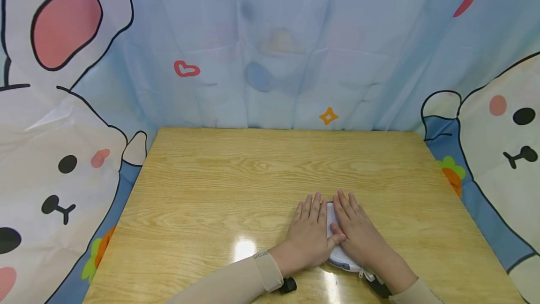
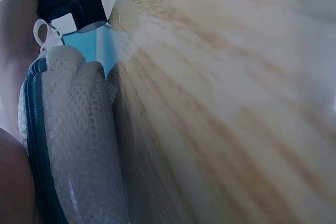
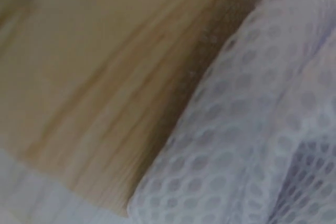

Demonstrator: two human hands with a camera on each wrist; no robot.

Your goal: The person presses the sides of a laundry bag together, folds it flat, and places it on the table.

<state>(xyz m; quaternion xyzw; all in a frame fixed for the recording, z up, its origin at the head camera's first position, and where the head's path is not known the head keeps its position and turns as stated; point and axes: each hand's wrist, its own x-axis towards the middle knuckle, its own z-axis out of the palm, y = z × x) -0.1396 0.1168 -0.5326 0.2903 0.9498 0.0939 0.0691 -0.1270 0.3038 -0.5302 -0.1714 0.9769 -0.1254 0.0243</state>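
Note:
Both hands lie flat on a white mesh zip bag [image 1: 341, 258], seemingly a laundry bag, that rests on the table. My left hand [image 1: 310, 231] covers its left side, fingers straight and pointing away. My right hand [image 1: 358, 236] presses the right side, its fingers also extended. The thumbs meet over the middle of the bag. In the left wrist view the mesh [image 2: 86, 135] looks folded in layers, edged by a dark blue zipper [image 2: 37, 145] with a white zipper pull [image 2: 48, 38]. Mesh folds [image 3: 220, 150] fill the right wrist view's right side; no hand shows there.
A wood-grain table [image 1: 236, 177] extends around the hands. Behind and beside it hangs a light blue curtain [image 1: 219, 97] printed with cartoon animals. A black wrist device [image 1: 288, 285] shows below the left forearm, and another [image 1: 378, 287] by the right wrist.

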